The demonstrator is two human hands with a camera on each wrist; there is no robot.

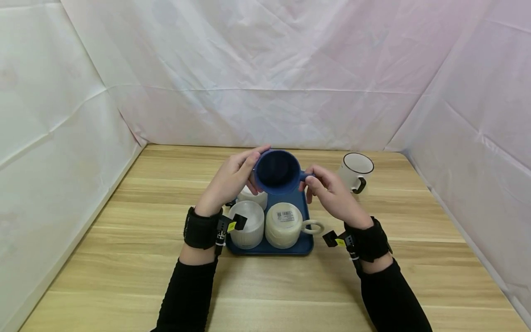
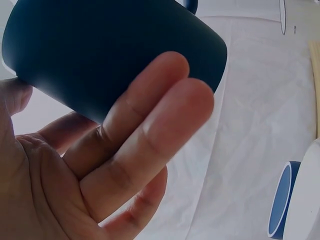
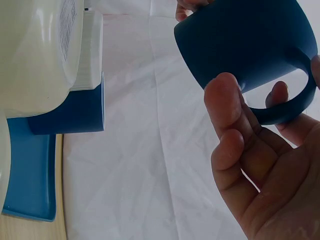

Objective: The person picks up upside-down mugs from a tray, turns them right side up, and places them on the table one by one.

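Both hands are up over the tray (image 1: 304, 246), and between them sits the blue mug (image 1: 277, 171), lifted clear of the counter (image 1: 124, 258) and tipped so its dark mouth faces the head camera. The left hand (image 1: 230, 182) cups the mug's body from the left: wrist cocked up, thumb curled over the top rim, fingers (image 2: 150, 130) lying long and nearly straight against the mug's wall in the left wrist view. The right hand (image 1: 332, 193) comes in from the other side, palm turned inward, its fingers (image 3: 230, 130) bent around the handle; the right wrist view shows the handle loop resting against the fingertips with the thumb just at the frame's edge. So it's a two-handed hold, one hand on the body, one on the handle. Both forearms are in black sleeves with black wrist straps, angled in from the near edge of the counter. Below the mug, three pale cups stand upside down on the tray: a ribbed cup (image 1: 248, 223) front left, a cream cup (image 1: 284, 225) front right with its handle pointing right, and a third cup (image 1: 253, 196) mostly hidden behind the left hand. The cream cup's base carries a barcode sticker (image 1: 285, 216); its print is too small to read. Off to the right, a white mug (image 1: 356, 171) with a dark rim stands on the counter.
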